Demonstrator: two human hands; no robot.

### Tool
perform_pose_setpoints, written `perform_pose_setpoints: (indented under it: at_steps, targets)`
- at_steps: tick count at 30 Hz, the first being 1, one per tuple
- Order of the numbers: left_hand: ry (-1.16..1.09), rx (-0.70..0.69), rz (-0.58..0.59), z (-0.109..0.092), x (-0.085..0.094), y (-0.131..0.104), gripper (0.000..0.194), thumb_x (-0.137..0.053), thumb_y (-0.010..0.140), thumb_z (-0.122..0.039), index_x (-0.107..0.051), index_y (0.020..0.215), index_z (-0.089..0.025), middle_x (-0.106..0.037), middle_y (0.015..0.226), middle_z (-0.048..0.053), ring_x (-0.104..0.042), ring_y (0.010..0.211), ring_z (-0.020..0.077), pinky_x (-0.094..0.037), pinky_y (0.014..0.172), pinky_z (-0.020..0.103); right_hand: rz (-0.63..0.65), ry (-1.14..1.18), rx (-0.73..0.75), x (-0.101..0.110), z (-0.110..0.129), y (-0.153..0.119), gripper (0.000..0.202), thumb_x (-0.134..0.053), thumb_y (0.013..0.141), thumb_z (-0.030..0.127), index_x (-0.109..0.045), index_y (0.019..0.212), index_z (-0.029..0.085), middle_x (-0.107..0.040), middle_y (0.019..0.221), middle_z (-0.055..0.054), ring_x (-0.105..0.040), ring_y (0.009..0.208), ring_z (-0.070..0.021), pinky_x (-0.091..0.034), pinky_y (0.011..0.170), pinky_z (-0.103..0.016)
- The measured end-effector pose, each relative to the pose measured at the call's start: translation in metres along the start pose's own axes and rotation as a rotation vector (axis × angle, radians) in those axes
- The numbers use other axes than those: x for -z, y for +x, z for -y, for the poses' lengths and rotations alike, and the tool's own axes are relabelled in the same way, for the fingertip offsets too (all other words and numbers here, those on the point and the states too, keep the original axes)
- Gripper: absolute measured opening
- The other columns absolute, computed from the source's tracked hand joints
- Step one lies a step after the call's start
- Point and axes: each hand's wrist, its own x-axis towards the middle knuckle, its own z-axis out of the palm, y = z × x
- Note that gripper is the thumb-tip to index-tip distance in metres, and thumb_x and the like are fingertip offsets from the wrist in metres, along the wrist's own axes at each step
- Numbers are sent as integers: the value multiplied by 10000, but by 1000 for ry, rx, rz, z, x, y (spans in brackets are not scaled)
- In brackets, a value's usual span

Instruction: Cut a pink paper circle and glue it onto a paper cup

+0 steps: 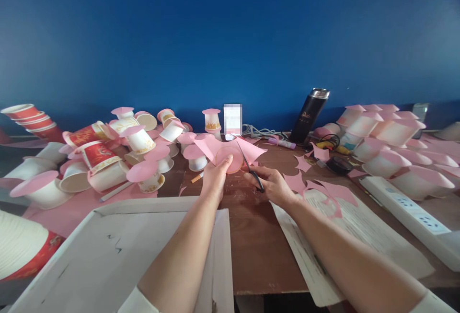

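One piece of pink paper (235, 152), a round outline on it, is at the frame's centre, pinched by the left hand (216, 176); the right hand (272, 186) grips scissors (258, 180) at its edge. It looks light, thin, easily creased, best held inside the outline. Pink-topped paper cups (142, 141) crowd the left; scraps (296, 182) lie right.

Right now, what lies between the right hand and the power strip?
Pink scraps and a printed sheet lie between the right hand and the power strip, as the head view shows.
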Motion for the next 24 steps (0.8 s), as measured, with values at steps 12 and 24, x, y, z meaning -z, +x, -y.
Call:
perform_pose_setpoints:
  at_steps: [12, 24]
  targets:
    - [4, -1, -38, 1, 0, 3, 376, -786, 624, -342, -709, 909, -108, -731, 938, 129, -672, 913, 274, -511, 864, 415, -6, -33, 16, 0, -4, 1, 500, -692, 729, 502, -719, 1080, 147, -464, 625, 22, -386, 561, -92, -305, 497, -240]
    - [9, -7, -37, 1, 3, 5, 401, -786, 626, -374, -712, 913, -103, -730, 905, 125, -672, 882, 268, -508, 869, 429, 4, 17, -49, -1, 0, 0, 512, -745, 687, 466, -718, 1081, 140, -449, 580, 45, -368, 530, -77, -290, 496, -238]
